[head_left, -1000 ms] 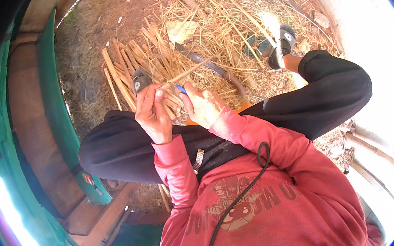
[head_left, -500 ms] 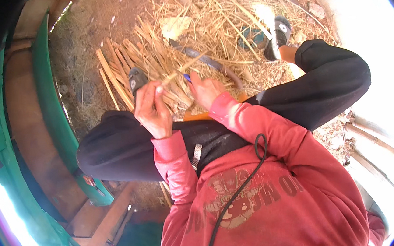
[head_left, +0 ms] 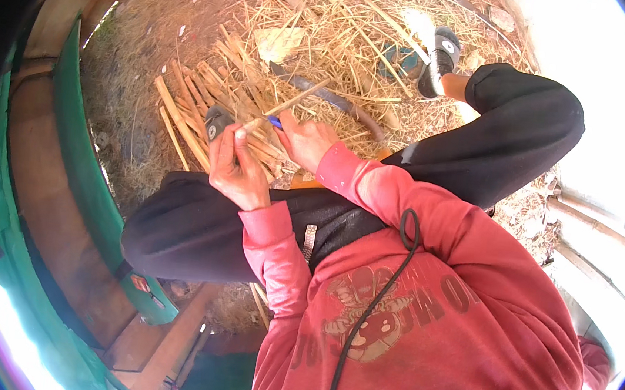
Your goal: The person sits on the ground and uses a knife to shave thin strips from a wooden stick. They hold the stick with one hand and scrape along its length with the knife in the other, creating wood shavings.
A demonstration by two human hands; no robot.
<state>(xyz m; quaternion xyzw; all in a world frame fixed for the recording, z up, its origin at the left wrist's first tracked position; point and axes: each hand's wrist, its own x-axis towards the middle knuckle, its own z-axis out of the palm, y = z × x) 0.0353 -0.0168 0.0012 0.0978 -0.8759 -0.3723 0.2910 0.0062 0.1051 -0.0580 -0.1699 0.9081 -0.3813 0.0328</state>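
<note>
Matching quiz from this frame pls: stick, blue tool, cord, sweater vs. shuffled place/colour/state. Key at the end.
Column 1
1. Stick
2. Blue tool
3. Cord
4. Sweater

Column 2
A. Black, with a loop at its upper end
B. Gripped in the right hand
C. Red, with a print on the front
D. One end pinched in the left hand

Pairs: 1-D, 2-B, 3-A, 4-C
</note>
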